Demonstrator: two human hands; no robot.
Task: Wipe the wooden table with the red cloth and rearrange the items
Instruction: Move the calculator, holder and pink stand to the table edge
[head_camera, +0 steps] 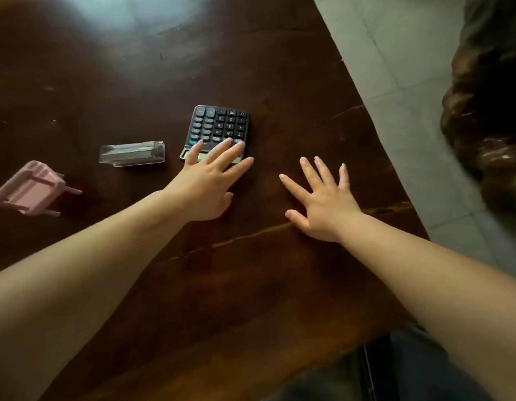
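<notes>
My left hand (pixel 210 180) lies with fingers spread wide on the near end of the calculator (pixel 219 131), covering its display; my right hand (pixel 320 204) is open too, fingers splayed, holding nothing, over bare wooden table (pixel 251 285). I see no red cloth anywhere. I judge the calculator light, rigid and apt to skate on this polished top — so I'd pinch its long side edges. The clear plastic case (pixel 132 153) looks slick and brittle.
</notes>
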